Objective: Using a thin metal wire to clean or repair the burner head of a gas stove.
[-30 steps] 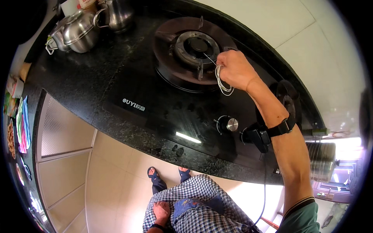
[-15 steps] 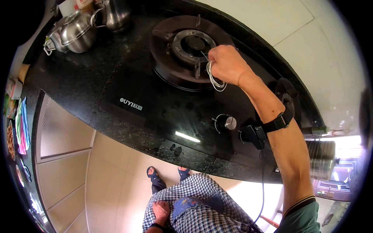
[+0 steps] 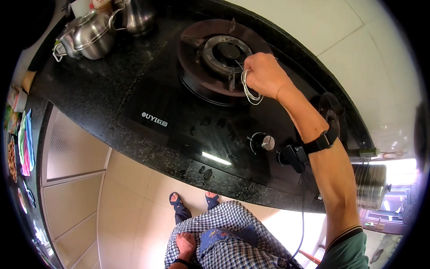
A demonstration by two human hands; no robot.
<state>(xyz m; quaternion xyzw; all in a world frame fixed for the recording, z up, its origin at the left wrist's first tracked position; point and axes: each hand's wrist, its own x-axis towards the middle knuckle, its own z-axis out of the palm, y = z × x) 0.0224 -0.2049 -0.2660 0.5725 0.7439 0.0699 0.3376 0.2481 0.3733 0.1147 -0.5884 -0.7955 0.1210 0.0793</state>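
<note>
**Camera Arrangement: Single Head View**

One view is supplied, taken from the camera on my head. It looks steeply down and slightly forward over a black gas hob (image 3: 188, 121) set in a dark stone counter (image 3: 89, 89). The lens is a wide fisheye: the counter edge bows across the frame and the corners go black. My right hand (image 3: 264, 74) sits upper centre, at arm's reach; its forearm enters from the lower right. My left hand (image 3: 186, 244) and lap occupy the lower centre, close under the lens. No second view shares the scene.
</note>
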